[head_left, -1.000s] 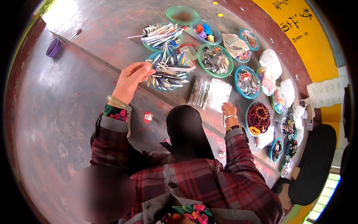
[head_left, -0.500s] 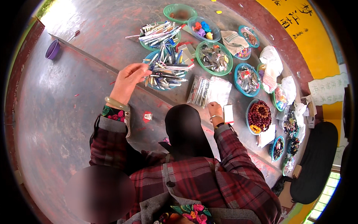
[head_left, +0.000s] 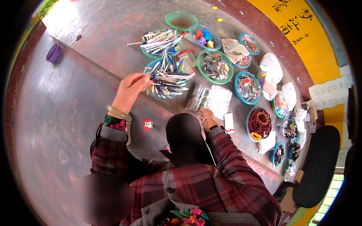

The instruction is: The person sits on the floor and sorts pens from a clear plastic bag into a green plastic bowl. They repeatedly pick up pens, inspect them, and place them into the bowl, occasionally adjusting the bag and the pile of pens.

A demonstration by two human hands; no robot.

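My left hand point(head_left: 132, 89), with a pale bangle at the wrist, pinches thumb and fingers together at the left side of a blue bowl point(head_left: 148, 67) heaped with pens. Whether a pen sits in that pinch I cannot make out. My right hand point(head_left: 208, 117) has its fingers curled at the lower corner of a clear bag of pens point(head_left: 197, 98). Beside that bag lies a clear plastic sleeve point(head_left: 218, 101). A white card with a red edge point(head_left: 229, 123) lies to the right of my right hand. Behind the blue bowl, more pens point(head_left: 160, 42) fill a green bowl.
Bowls of small metal pieces point(head_left: 214, 66), mixed trinkets point(head_left: 247, 87) and dark red beads point(head_left: 260, 122) stand to the right. White plastic bags point(head_left: 271, 67) line the far right. A purple bowl point(head_left: 53, 52) stands far left, near scissors point(head_left: 76, 39). A dark rounded shape blocks the lower middle.
My right hand has moved left and slightly nearer, from beside the white card to the corner of the pen bag. My left hand, still pinched, has come slightly nearer.
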